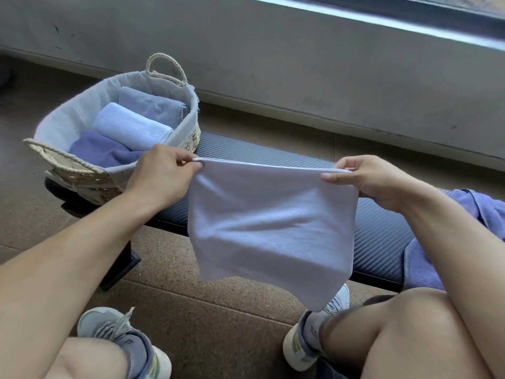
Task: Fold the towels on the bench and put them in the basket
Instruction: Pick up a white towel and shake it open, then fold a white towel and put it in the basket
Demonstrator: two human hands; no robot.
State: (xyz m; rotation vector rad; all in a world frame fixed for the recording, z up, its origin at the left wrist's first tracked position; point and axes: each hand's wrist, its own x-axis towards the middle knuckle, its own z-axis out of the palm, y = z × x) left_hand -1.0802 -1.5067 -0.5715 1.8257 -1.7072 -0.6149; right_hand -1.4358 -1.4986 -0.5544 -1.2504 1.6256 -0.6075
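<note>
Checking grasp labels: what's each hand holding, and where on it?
Both hold one pale lavender towel by its top edge: left hand pinches the left corner, right hand the right corner. The rest hangs free.

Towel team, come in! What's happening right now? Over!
Left hand and right hand pinch the pale towel by its top corners, held up over the bench. Three folded towels in basket. Purple towel waits on bench. Nothing in the way.

No text, label, brand, number or sign could be read anywhere in the view. The sock (314,333) on the person's right foot bore a small dark mark, but it was too blurred to make out.
</note>
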